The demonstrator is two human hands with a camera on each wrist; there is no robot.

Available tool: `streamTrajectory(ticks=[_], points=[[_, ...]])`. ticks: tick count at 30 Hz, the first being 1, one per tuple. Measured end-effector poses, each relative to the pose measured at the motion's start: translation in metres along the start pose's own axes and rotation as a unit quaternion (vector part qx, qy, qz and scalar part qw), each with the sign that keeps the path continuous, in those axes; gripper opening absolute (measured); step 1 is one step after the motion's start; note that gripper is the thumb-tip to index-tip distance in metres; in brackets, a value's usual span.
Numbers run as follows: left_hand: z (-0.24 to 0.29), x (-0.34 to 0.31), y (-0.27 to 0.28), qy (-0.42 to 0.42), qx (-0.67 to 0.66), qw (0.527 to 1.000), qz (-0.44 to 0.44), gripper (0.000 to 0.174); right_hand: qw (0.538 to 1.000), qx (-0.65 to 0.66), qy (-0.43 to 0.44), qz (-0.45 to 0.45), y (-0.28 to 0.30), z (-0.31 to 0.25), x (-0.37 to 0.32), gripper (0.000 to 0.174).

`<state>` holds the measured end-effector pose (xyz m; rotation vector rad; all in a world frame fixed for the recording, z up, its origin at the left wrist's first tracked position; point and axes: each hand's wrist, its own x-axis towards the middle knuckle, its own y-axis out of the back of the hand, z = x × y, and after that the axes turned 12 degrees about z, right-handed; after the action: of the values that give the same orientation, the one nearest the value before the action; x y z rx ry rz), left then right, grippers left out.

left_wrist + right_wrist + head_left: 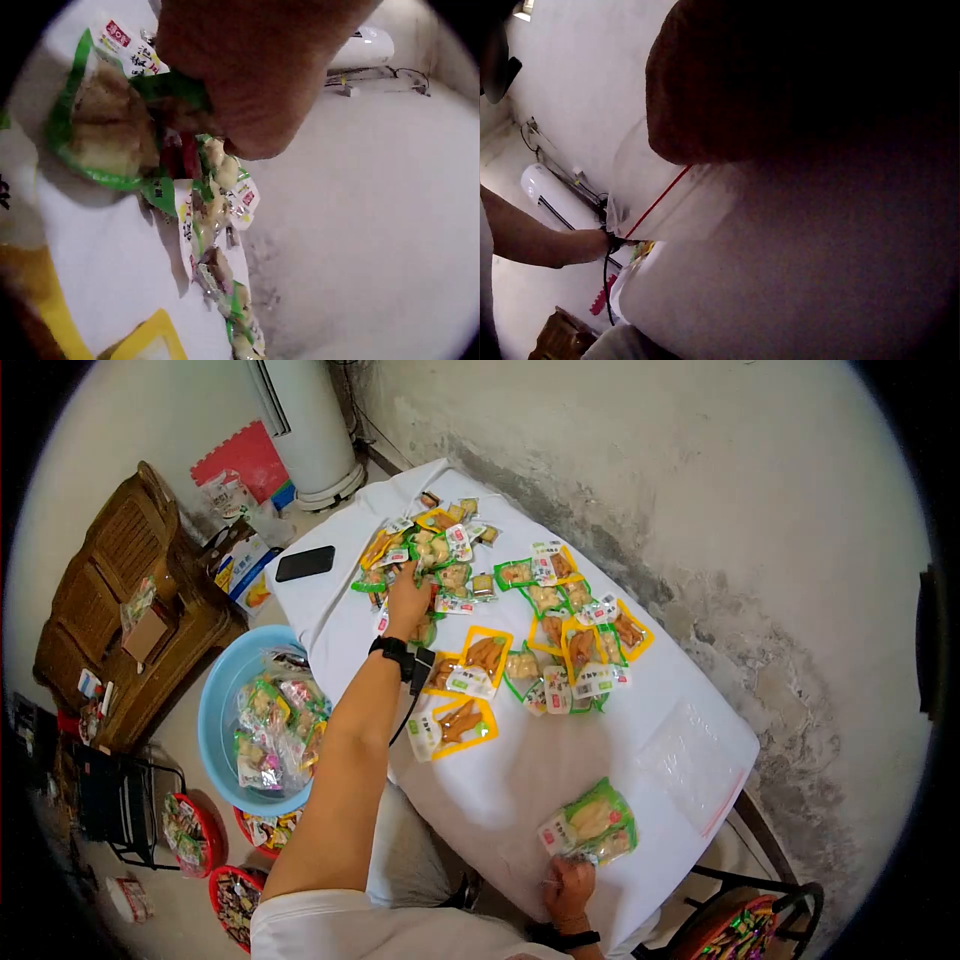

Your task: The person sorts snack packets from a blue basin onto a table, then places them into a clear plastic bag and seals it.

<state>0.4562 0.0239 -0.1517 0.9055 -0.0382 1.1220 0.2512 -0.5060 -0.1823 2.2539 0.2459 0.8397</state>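
My left hand [408, 602] is over a pile of sealed snack packets at the table's far end. In the left wrist view its curled fingers pinch a green-edged snack packet [105, 139] with pale pieces inside; the fingertips are hidden behind the hand. At the near edge my right hand [570, 888] grips the mouth of a clear zip bag [656, 199] with a red seal line. Inside that bag lie green-edged packets [597, 822], flat on the cloth. Yellow-edged packets [487, 652] lie near my left wrist.
A white cloth covers the table [500, 780]. More packets [570, 630] spread along the wall side, beside a flat clear bag [695, 760]. A black phone [305, 563] lies at the far left corner. A blue basin [215, 730] of bagged snacks and red baskets [212, 835] stand left.
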Motion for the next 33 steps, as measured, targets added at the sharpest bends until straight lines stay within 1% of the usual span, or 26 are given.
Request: streamTrajectory(ticks=[1, 2, 3, 4, 5, 6, 8, 9, 10, 11, 12, 13, 15, 16, 17, 19, 23, 25, 26, 28, 32, 33], points=[[-0.003, -0.003, 0.000, -0.005, -0.055, 0.997, 0.048, 0.051, 1.000, 0.001, 0.000, 0.000, 0.000, 0.000, 0.000, 0.030], [0.009, -0.007, 0.011, 0.026, -0.076, 0.997, 0.018, 0.050, 1.000, 0.002, 0.006, 0.010, -0.001, 0.000, 0.001, 0.029], [0.017, -0.016, 0.016, 0.025, -0.075, 0.997, 0.019, 0.050, 1.000, 0.003, 0.013, 0.021, -0.001, 0.000, 0.002, 0.029], [0.023, -0.026, 0.020, -0.004, -0.095, 0.992, -0.080, 0.048, 1.000, 0.005, 0.014, 0.022, -0.001, -0.002, 0.004, 0.029], [0.029, -0.035, 0.022, -0.031, -0.114, 0.977, -0.179, 0.047, 1.000, 0.008, 0.000, 0.022, -0.001, -0.005, 0.007, 0.028], [0.035, -0.045, 0.023, -0.030, -0.113, 0.978, -0.176, 0.047, 1.000, 0.011, -0.014, 0.022, -0.001, -0.007, 0.009, 0.027], [0.040, -0.058, 0.027, -0.112, -0.204, 0.951, -0.204, 0.046, 1.000, 0.006, -0.009, 0.016, -0.004, -0.003, 0.006, 0.026], [0.031, -0.053, 0.024, -0.111, -0.203, 0.952, -0.201, 0.046, 1.000, -0.003, -0.008, 0.013, -0.006, -0.001, 0.004, 0.025], [0.017, -0.044, 0.013, -0.110, -0.116, 0.976, -0.145, 0.047, 1.000, -0.002, -0.006, 0.013, -0.006, 0.000, 0.002, 0.025], [0.015, -0.035, 0.013, -0.109, -0.029, 0.990, -0.088, 0.047, 1.000, -0.008, -0.005, 0.008, -0.006, 0.002, 0.002, 0.025], [0.010, -0.026, 0.015, -0.073, -0.003, 0.991, -0.113, 0.051, 1.000, -0.014, -0.004, 0.004, -0.006, 0.003, 0.001, 0.024], [0.001, -0.022, 0.009, -0.074, -0.005, 0.991, -0.113, 0.051, 1.000, -0.016, -0.004, 0.005, -0.006, 0.004, 0.000, 0.024], [-0.018, -0.018, -0.011, -0.083, 0.164, 0.982, -0.037, 0.057, 1.000, -0.008, -0.010, 0.004, -0.007, 0.006, -0.002, 0.024], [0.007, -0.016, 0.007, -0.048, 0.186, 0.973, -0.125, 0.064, 1.000, -0.009, -0.010, 0.003, -0.005, 0.003, 0.001, 0.024], [0.013, -0.015, 0.009, -0.047, 0.186, 0.973, -0.125, 0.064, 1.000, -0.004, -0.009, 0.007, -0.003, -0.002, 0.006, 0.024], [0.018, -0.014, 0.009, -0.077, 0.203, 0.963, -0.160, 0.063, 1.000, 0.000, -0.008, 0.012, -0.002, -0.005, 0.009, 0.023], [0.014, -0.010, 0.006, -0.099, 0.214, 0.958, -0.163, 0.058, 1.000, -0.003, -0.009, 0.010, -0.002, -0.005, 0.007, 0.021], [0.014, -0.007, 0.010, -0.090, 0.165, 0.968, -0.164, 0.053, 1.000, -0.010, -0.007, 0.015, -0.002, -0.004, 0.006, 0.021], [0.013, -0.007, 0.011, -0.092, 0.164, 0.968, -0.164, 0.053, 1.000, 0.002, -0.004, 0.011, -0.001, -0.003, 0.007, 0.021], [0.010, -0.011, 0.010, -0.072, 0.095, 0.983, -0.143, 0.048, 1.000, 0.013, -0.002, 0.009, 0.001, -0.005, 0.009, 0.020], [0.010, -0.017, 0.011, -0.057, 0.074, 0.988, -0.127, 0.045, 1.000, 0.012, -0.002, 0.020, 0.000, -0.007, 0.010, 0.022], [0.012, -0.018, 0.011, -0.030, 0.055, 0.991, -0.119, 0.044, 1.000, 0.015, -0.008, 0.024, -0.001, -0.006, 0.009, 0.023]])
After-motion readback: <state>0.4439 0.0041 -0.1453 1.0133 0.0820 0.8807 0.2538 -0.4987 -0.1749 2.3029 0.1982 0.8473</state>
